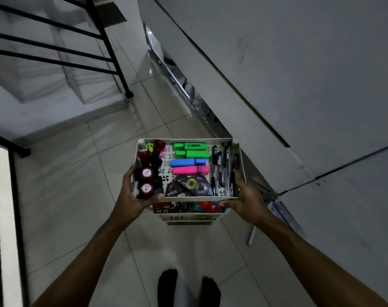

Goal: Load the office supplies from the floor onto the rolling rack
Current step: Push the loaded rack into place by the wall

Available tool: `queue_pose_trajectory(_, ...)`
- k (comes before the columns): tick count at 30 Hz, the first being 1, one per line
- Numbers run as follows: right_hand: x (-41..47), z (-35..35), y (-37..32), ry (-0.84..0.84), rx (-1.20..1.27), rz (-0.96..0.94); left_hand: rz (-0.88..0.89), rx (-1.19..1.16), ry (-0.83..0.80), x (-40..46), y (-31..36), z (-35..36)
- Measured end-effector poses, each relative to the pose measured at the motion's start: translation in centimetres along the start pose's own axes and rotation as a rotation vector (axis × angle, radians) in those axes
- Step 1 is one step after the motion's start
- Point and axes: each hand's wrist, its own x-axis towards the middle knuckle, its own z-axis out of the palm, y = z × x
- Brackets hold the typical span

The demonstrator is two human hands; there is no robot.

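- Head view: your left hand grips the near-left corner of the rack, fingers curled round its side by the stamps.
- Your right hand grips the near-right corner, thumb along the front rim, fingers over the side wall beside the pens.
- Between your hands, the top tray holds highlighters and tape.
- A lower tier shows just beneath, above the tiled floor.

Dim, greyish indoor light; faint glare is seen on the floor tiles; edges are blurred and wide-angle bent.
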Motion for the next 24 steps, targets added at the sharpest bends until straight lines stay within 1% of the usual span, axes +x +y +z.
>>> queue_pose_trajectory(3, -0.3, -0.7, -0.4, 0.024, -0.008, -0.029, 0.006, -0.026, -0.037, -0.1, -0.2, 0.4)
queue_pose_trajectory(9, -2.0, -1.6, -0.4, 0.037, -0.047, 0.018, 0.006, -0.021, -0.065, -0.2, -0.1, 1.4)
queue_pose_trajectory(12, -1.8, -2.4, 0.0, 0.091, -0.062, -0.013, 0.007, -0.018, -0.069, 0.7, 0.0, 2.3)
queue_pose_trajectory(15, -1.8, -3.8, 0.1, 0.121, -0.045, -0.002, -0.001, -0.027, -0.071, 1.6, 0.3, 3.6)
queue_pose_trajectory(20, -1.5, -7.0, 1.0, 0.191, -0.097, -0.017, 0.01, -0.003, -0.098, 3.8, 1.7, 6.6)
queue_pose_trajectory(24, -1.4, -9.6, 2.5, 0.242, -0.17, 0.017, 0.002, 0.021, -0.162, 6.9, 3.8, 9.4)
